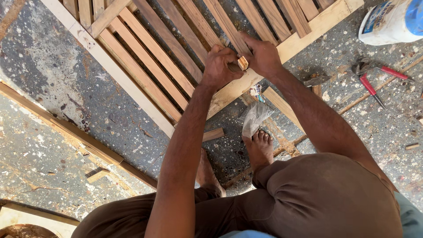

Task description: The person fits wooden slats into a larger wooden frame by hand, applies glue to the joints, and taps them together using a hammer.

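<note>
Seen from above, the left hand (220,66) and right hand (263,56) meet over the pale end rail of a slatted wooden frame (150,66) lying on the speckled floor (53,70); both sets of fingers are curled tight around a small wood block (243,62), pinched between them just above the rail. A crumpled plastic bag (254,117) lies by the bare foot (260,147) below the hands, with red-handled pliers (372,77) and a white tub (390,20) well apart on the right and a loose batten (61,125) on the left.
</note>
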